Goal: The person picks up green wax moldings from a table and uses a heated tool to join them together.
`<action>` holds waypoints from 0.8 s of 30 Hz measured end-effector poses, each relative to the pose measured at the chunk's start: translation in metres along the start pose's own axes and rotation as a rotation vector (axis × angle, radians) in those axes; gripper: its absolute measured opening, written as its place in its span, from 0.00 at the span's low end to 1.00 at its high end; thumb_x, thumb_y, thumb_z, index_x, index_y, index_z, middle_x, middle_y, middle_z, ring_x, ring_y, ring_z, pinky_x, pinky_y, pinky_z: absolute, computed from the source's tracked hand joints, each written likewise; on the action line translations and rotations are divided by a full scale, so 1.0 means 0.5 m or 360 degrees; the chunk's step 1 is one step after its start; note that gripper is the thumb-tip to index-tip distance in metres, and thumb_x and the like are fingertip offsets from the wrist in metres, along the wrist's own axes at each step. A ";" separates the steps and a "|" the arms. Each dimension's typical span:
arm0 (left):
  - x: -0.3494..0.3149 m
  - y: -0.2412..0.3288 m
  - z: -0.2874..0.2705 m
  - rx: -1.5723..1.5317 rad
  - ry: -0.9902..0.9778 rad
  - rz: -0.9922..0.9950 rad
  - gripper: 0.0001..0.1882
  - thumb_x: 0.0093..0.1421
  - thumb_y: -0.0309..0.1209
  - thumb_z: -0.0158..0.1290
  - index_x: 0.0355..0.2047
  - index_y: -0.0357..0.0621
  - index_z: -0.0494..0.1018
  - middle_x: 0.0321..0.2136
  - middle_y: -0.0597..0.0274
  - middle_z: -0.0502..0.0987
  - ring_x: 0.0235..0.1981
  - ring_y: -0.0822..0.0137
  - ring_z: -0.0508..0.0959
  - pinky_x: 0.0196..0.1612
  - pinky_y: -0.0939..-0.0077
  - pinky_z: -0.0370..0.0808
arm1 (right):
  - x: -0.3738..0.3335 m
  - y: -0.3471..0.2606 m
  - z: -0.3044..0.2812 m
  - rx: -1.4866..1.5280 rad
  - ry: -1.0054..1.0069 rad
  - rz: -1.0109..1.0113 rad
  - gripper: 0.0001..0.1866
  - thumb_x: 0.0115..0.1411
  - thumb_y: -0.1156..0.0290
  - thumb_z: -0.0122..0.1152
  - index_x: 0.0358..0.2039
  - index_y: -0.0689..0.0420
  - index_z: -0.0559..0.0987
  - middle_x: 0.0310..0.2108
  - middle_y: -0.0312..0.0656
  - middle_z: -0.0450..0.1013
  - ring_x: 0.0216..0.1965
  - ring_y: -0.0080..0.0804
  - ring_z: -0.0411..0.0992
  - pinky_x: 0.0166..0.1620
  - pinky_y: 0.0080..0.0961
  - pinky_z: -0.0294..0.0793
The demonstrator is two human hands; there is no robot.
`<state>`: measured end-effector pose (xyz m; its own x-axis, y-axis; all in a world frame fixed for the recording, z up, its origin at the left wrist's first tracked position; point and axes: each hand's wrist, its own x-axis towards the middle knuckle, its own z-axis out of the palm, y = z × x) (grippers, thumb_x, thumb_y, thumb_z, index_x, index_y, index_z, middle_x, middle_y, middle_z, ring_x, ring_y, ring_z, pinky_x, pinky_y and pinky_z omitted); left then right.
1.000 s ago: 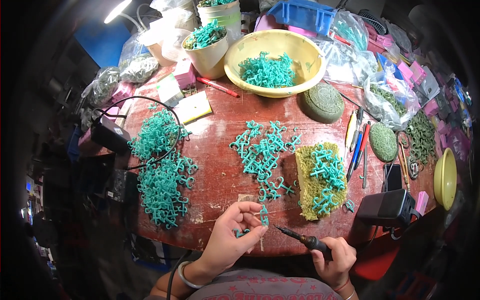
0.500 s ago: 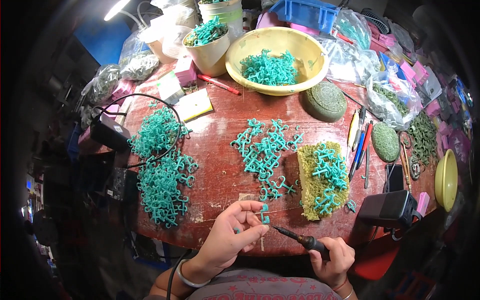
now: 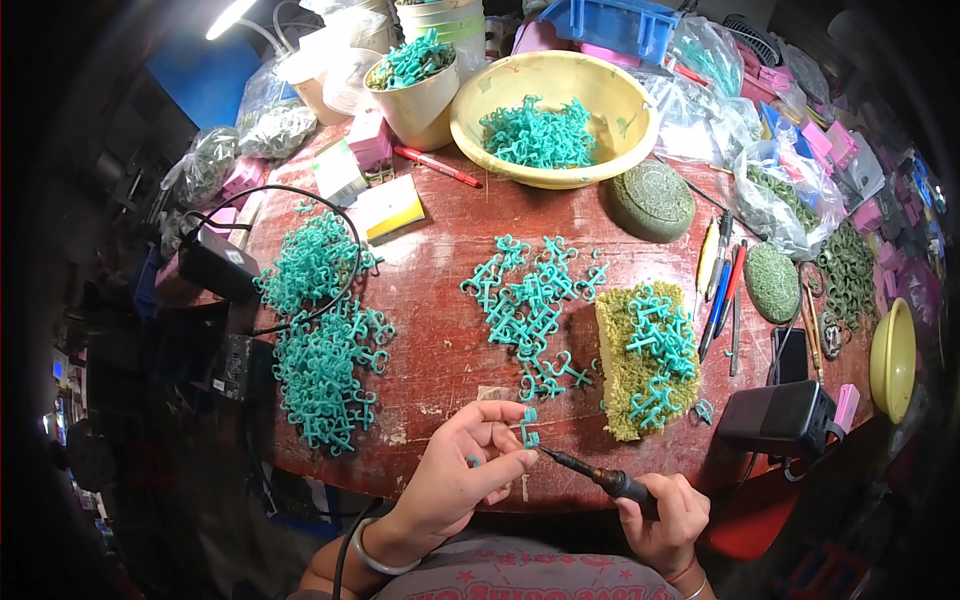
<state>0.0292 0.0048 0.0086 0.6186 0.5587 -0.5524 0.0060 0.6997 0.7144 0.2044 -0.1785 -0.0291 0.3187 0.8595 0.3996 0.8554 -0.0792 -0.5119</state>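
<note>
My left hand (image 3: 463, 468) pinches a small teal wax-like piece (image 3: 530, 428) between thumb and forefinger, near the table's front edge. A speck of teal also shows between its curled fingers. In my right hand (image 3: 668, 515) is a black-handled soldering iron (image 3: 605, 478), its thin dark tip pointing left. The tip is at the lower end of the teal piece; whether it touches cannot be made out. Beyond the hands lies a loose group of teal pieces (image 3: 530, 310). To the right of it, a yellow-green sponge block (image 3: 620, 385) bears several more.
A large teal heap (image 3: 325, 370) lies at left, a black cable looping over it. At the back stand a yellow basin (image 3: 480, 150) and a cream bucket (image 3: 415, 115), both holding teal pieces. Pens (image 3: 718, 280), a round green stone-like block (image 3: 652, 203) and a black box (image 3: 775, 418) are at right.
The soldering iron's tip has shifted slightly left and up, closer to the teal piece. My left hand has stayed nearly still with the piece in its fingers.
</note>
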 end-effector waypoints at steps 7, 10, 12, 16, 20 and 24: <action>0.000 0.002 -0.001 -0.0021 -0.0014 -0.0007 0.24 0.58 0.14 0.57 0.54 0.32 0.65 0.29 0.62 0.74 0.20 0.81 0.68 0.20 0.86 0.64 | 0.003 -0.004 -0.003 0.0004 -0.0019 0.0019 0.14 0.56 0.63 0.72 0.32 0.60 0.78 0.21 0.38 0.71 0.18 0.35 0.69 0.21 0.29 0.66; 0.003 0.000 -0.007 -0.0026 -0.0009 -0.0014 0.23 0.58 0.15 0.58 0.53 0.32 0.65 0.28 0.62 0.74 0.21 0.80 0.68 0.20 0.86 0.64 | 0.003 -0.004 -0.002 0.0069 0.0077 0.0002 0.13 0.56 0.64 0.71 0.33 0.60 0.78 0.23 0.39 0.72 0.19 0.36 0.70 0.22 0.29 0.67; 0.006 0.000 -0.012 -0.0046 -0.0044 -0.0028 0.23 0.58 0.16 0.58 0.53 0.32 0.65 0.28 0.62 0.74 0.21 0.79 0.68 0.20 0.86 0.63 | 0.004 -0.005 -0.002 0.0101 0.0112 0.0043 0.13 0.57 0.65 0.70 0.33 0.60 0.78 0.23 0.40 0.73 0.20 0.37 0.71 0.23 0.29 0.68; 0.007 0.004 -0.011 -0.0107 -0.0050 -0.0057 0.22 0.59 0.16 0.57 0.52 0.32 0.65 0.28 0.61 0.74 0.21 0.79 0.68 0.20 0.85 0.63 | 0.006 -0.006 0.000 0.0084 0.0094 0.0029 0.14 0.56 0.65 0.71 0.34 0.60 0.78 0.23 0.40 0.73 0.20 0.36 0.71 0.23 0.29 0.68; 0.008 0.004 -0.013 -0.0109 -0.0060 -0.0059 0.22 0.59 0.15 0.57 0.52 0.32 0.65 0.28 0.61 0.74 0.21 0.79 0.69 0.20 0.85 0.63 | 0.006 -0.005 0.002 0.0045 0.0059 0.0013 0.14 0.56 0.64 0.71 0.34 0.61 0.78 0.23 0.39 0.72 0.20 0.36 0.70 0.22 0.29 0.67; 0.008 0.003 -0.013 -0.0120 -0.0073 -0.0059 0.22 0.58 0.15 0.57 0.53 0.32 0.65 0.28 0.61 0.74 0.21 0.79 0.68 0.20 0.86 0.63 | 0.006 -0.005 0.002 0.0020 0.0039 0.0007 0.15 0.56 0.63 0.71 0.34 0.60 0.78 0.22 0.39 0.71 0.19 0.35 0.70 0.21 0.29 0.66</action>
<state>0.0263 0.0109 0.0047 0.6546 0.5121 -0.5561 -0.0289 0.7520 0.6585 0.2028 -0.1753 -0.0274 0.3328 0.8464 0.4158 0.8487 -0.0767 -0.5232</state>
